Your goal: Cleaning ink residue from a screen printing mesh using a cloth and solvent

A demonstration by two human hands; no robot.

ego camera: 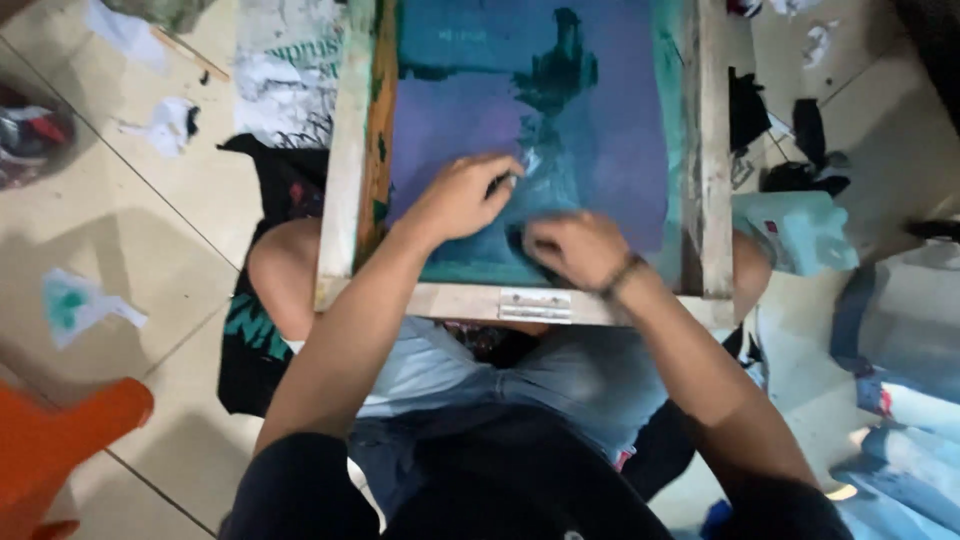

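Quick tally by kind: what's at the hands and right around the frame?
Wooden screen frame: 1
Hands on the mesh, left hand and right hand: 2
Metal hinge: 1
Teal jug: 1
Orange stool: 1
Total: 6

The light around me is soft and fairly dim, brightest on the pale tiled floor (pixel 170 290) to my left. My arms throw only faint shadows there. My left hand (pixel 462 195) and right hand (pixel 575 248) are smeared with motion blur over the wooden-framed purple and teal printing screen (pixel 610 130), so the small thing under my fingers is perhaps paper. Corners look soft and stretched.
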